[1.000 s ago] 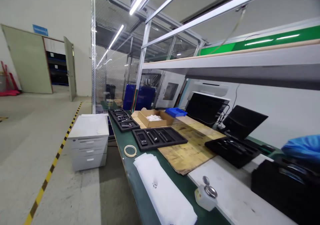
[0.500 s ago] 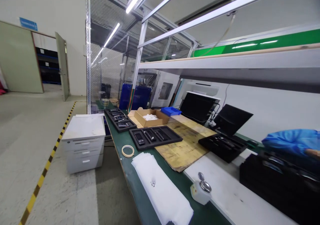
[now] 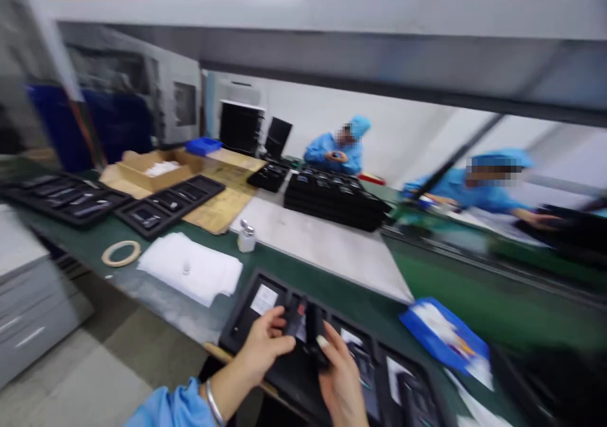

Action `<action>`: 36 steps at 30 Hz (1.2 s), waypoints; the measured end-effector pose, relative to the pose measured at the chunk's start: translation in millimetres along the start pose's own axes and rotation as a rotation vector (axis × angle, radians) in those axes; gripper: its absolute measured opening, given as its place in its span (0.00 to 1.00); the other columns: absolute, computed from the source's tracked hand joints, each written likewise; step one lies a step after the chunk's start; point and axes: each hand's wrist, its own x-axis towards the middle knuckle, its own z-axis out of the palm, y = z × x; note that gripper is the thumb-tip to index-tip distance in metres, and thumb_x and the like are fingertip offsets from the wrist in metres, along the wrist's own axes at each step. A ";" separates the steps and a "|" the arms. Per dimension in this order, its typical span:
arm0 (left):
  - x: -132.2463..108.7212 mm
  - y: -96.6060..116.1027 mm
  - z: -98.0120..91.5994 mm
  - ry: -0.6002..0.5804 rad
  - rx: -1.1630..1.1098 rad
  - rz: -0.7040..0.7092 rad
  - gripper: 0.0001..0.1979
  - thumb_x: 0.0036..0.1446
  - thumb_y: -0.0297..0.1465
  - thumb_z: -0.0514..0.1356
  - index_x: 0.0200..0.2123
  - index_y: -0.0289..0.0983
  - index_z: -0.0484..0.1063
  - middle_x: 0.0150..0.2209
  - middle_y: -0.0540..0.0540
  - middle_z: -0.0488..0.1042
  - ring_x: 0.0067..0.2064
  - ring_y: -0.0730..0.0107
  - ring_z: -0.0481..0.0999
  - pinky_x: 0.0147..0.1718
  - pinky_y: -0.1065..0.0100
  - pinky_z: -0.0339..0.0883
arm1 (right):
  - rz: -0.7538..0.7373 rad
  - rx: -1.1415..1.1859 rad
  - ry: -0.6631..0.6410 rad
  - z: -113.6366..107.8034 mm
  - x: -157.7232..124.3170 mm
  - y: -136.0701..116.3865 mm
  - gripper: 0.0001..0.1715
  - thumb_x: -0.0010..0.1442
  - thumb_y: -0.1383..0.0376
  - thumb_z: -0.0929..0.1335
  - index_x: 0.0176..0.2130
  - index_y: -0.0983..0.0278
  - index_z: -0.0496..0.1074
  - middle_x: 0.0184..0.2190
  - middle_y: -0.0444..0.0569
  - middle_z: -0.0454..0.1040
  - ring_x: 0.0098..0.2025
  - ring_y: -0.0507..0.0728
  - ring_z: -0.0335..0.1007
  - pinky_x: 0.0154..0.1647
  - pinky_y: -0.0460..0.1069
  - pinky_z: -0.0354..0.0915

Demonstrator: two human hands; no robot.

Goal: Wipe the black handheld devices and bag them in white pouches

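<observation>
My left hand (image 3: 260,348) is curled at a slim dark device with a red mark (image 3: 298,315), its thumb and fingertips at the near edge. My right hand (image 3: 340,373) grips a black elongated device (image 3: 315,329) right beside it. Both pieces are held over a black foam tray (image 3: 244,310), tilted up from it; motion blur hides their exact kind. White labels (image 3: 264,299) and other dark devices (image 3: 415,395) lie in the tray's compartments.
A stack of white sheets (image 3: 190,266), a tape roll (image 3: 121,253) and a pump bottle (image 3: 246,237) lie to the left. Two more device trays (image 3: 171,202) (image 3: 66,196) stand farther off. A blue bin (image 3: 450,338) is at right. Two people in blue work opposite.
My view has swung right and down. Both hands, the tray beneath them and the people opposite have come into sight; earlier only a blue sleeve showed at the right.
</observation>
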 end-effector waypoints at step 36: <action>7.9 -5.5 24.1 -0.199 0.242 -0.015 0.29 0.56 0.33 0.64 0.60 0.39 0.64 0.59 0.39 0.69 0.61 0.56 0.68 0.61 0.53 0.62 | 0.215 0.043 -0.151 -29.8 -3.7 2.0 0.23 0.63 0.56 0.67 0.56 0.60 0.71 0.55 0.52 0.73 0.56 0.62 0.70 0.61 0.60 0.63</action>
